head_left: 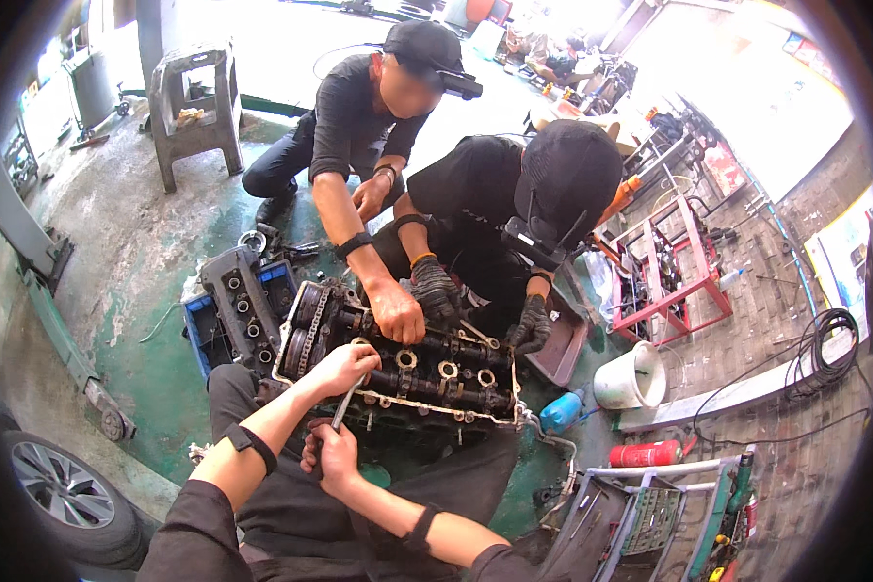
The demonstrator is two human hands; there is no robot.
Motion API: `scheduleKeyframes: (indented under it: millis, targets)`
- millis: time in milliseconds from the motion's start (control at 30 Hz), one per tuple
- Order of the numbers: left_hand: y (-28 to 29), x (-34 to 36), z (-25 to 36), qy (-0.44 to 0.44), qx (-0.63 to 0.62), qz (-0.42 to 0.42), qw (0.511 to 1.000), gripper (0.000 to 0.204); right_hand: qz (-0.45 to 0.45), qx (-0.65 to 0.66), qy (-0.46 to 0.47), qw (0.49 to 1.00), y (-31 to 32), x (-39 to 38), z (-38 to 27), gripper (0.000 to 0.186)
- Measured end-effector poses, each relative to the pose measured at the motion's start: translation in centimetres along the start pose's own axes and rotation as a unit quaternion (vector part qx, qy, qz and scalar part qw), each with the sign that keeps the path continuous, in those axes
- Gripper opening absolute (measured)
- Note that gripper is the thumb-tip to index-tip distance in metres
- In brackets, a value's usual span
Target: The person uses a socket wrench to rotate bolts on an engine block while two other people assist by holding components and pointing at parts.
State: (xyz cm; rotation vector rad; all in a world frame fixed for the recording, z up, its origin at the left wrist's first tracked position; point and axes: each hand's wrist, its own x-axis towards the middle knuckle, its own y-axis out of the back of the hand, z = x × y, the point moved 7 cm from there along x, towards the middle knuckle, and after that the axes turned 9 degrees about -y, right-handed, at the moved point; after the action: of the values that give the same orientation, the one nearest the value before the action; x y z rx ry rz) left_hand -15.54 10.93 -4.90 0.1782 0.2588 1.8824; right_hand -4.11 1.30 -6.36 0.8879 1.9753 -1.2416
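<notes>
An open engine (427,393) with camshafts and a timing chain lies in front of me. My left hand (347,369) is closed around the upper end of a long metal wrench (344,405) at the engine's near side. My right hand (332,454) grips the wrench's lower handle. Opposite me, a co-worker's bare hand (395,310) is on the engine's top, beside a gloved hand (435,289) of a second co-worker, whose other gloved hand (531,325) is at the right end near a small wrench (477,333).
A removed valve cover (233,291) rests on a blue crate (204,335). Around are a grey stool (189,116), red metal frame (669,301), white bucket (630,373), blue jug (560,412), red cylinder (645,456), tool cart (592,524), car wheel (68,490) and coiled hose (824,354).
</notes>
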Motion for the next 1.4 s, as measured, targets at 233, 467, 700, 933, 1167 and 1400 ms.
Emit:
scheduleKeyframes:
  millis: [233,467,700,933,1167,1400]
  targets:
    - [-0.2,-0.2,-1.4,-0.022,-0.005,0.056,0.998,0.026,-0.069,-0.254,-0.125,0.957,7.1,-2.4,-7.4,0.023]
    - [0.1,-0.5,-1.5,0.023,-0.012,0.084,0.996,0.027,-0.093,-0.324,-0.065,0.939,8.7,-2.9,-12.8,0.036]
    - [0.2,0.2,-1.5,-0.046,0.015,0.068,0.997,0.024,0.022,-0.142,-0.109,0.984,5.5,-1.8,-2.6,0.016]
    - [-0.2,-0.2,-2.3,0.038,-0.097,0.014,0.994,0.023,0.095,-0.010,-0.012,0.995,0.4,0.1,1.8,0.016]
    - [-0.1,0.0,-1.9,0.020,-0.045,0.039,0.998,0.027,-0.015,-0.050,-0.090,0.995,1.2,0.6,1.7,0.013]
    - [-0.2,-1.1,-2.7,0.087,-0.132,0.076,0.984,0.034,-0.047,-0.347,-0.089,0.933,7.5,-2.8,-7.9,0.029]
